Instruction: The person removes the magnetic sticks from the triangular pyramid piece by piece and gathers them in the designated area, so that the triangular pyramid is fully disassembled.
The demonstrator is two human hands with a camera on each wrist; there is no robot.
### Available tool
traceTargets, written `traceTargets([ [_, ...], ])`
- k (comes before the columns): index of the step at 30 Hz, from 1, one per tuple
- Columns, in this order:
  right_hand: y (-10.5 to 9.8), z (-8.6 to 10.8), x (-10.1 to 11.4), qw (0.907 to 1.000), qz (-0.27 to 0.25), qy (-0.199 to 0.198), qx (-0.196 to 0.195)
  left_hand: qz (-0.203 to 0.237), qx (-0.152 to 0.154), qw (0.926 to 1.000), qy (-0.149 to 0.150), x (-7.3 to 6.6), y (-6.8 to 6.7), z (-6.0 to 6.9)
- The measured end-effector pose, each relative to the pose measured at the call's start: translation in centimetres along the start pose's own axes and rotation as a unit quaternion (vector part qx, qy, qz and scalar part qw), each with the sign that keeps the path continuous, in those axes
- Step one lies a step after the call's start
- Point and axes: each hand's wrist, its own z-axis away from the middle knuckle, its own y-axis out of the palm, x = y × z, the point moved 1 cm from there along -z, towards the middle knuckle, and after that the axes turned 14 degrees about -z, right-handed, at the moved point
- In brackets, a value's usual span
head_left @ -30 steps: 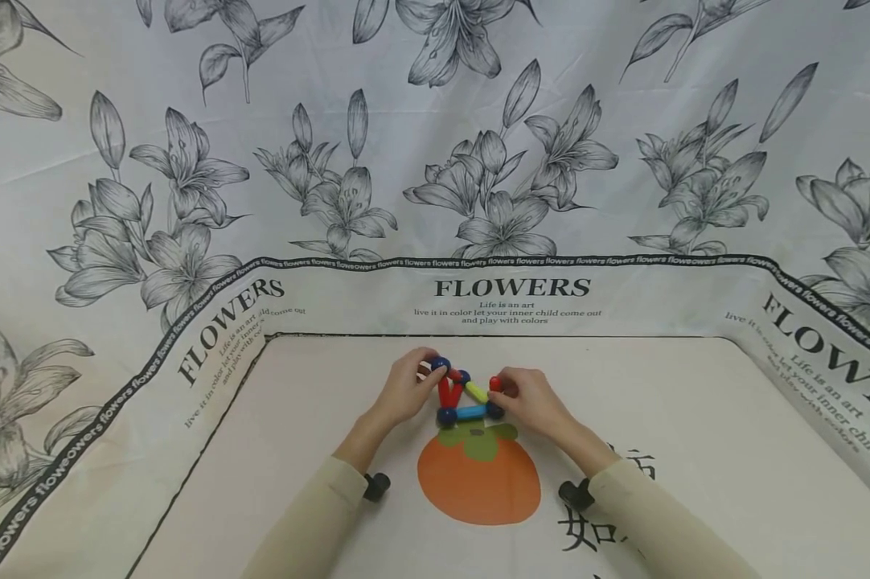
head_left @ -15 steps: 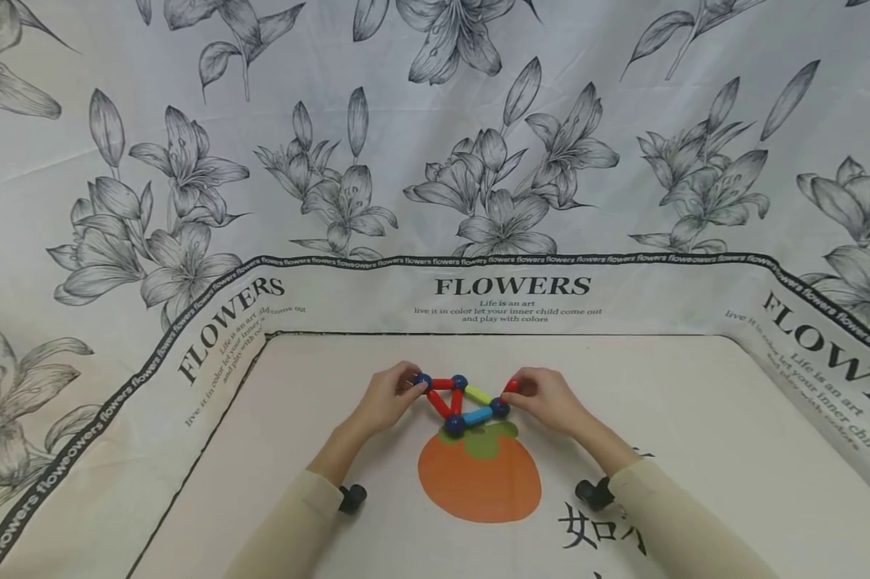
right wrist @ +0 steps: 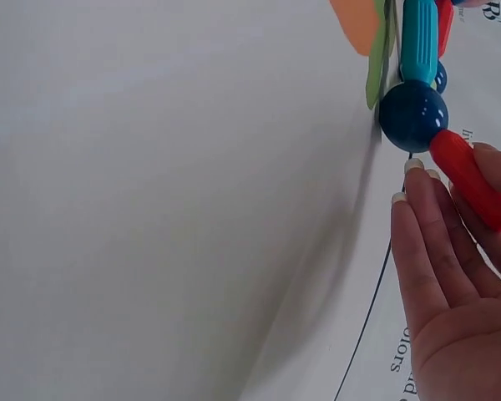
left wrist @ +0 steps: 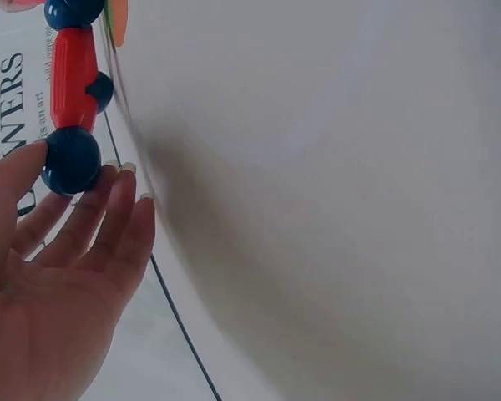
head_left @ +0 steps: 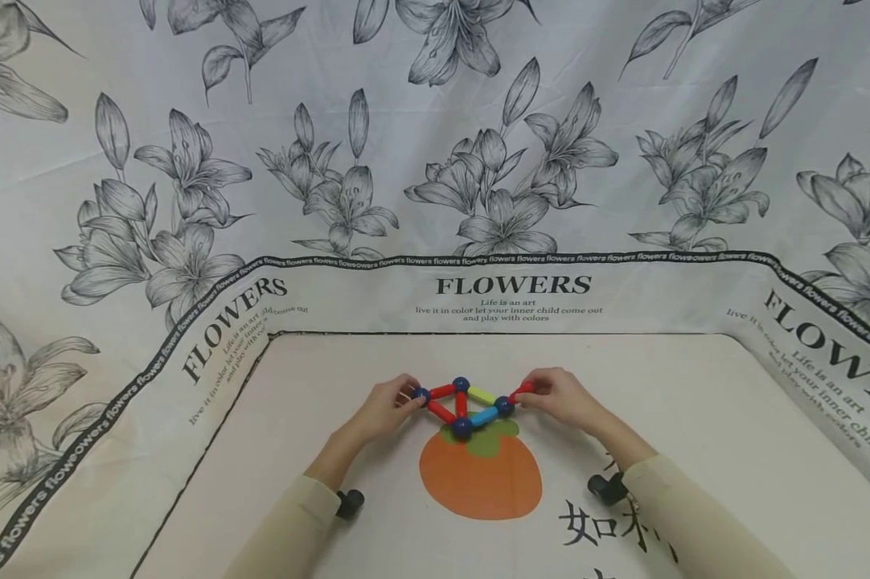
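Observation:
A flat diamond of magnetic rods and dark blue balls lies between my hands in the head view. Red rods join the left ball, the far ball and the near ball. A yellow rod and a light blue rod run to the right ball. My left hand pinches the left ball between thumb and fingers; its other fingers spread below in the left wrist view. My right hand pinches a single red rod whose end touches the right ball.
A pale tabletop cover carries a printed orange persimmon just in front of the diamond, and black characters to its right. Flower-printed cloth rises behind and on both sides. Each wrist wears a black camera.
The left ball, earlier raised near the far ball, has swung left and down with my left hand, spreading the shape flat. My right hand has shifted right, tilting its red rod outward.

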Motion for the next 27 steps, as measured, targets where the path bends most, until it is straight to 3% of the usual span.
traceTargets([
  [7,-0.7,0.2,-0.9,0.9996,0.014,0.012,0.021,-0.004,0.022,0.9996,-0.017,0.0,0.3,0.1],
  [18,-1.0,0.3,-1.5,0.9979,0.019,0.037,0.049,-0.02,0.022,0.9995,-0.007,0.0,0.4,0.2],
  [27,-1.3,0.0,-1.5,0.9973,0.024,0.028,0.063,-0.038,0.03,0.9988,-0.013,0.1,0.5,-0.1],
])
